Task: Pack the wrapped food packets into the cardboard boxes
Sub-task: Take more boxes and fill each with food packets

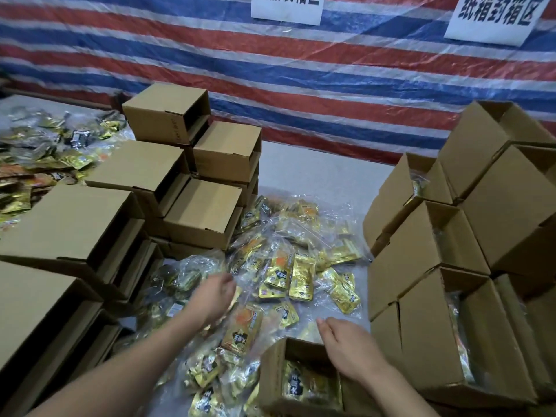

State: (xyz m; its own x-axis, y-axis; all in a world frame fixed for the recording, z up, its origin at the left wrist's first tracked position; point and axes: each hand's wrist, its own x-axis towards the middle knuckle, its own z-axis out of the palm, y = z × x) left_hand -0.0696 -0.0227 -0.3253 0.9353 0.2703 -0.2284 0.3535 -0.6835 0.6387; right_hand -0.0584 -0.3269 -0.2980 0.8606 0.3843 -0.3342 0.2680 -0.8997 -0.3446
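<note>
Your left hand (218, 291) reaches, fingers loosely open and empty, into the packet pile (288, 266) just beyond the open box (301, 383), nearer it than your relaxed, empty right hand (346, 341) over the box's far rim.

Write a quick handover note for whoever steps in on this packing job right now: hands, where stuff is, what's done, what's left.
Left hand: over the heap of clear-bagged packets in the middle of the table, fingers curled at a bag; whether it grips one cannot be told.
Right hand: open, holding nothing, above the open box at the near edge.
Done: that box has at least one packet inside; boxes stacked on the right show packets in them.
Left: most of the heap, plus another pile far left. Stacked boxes on the left; their contents do not show.
</note>
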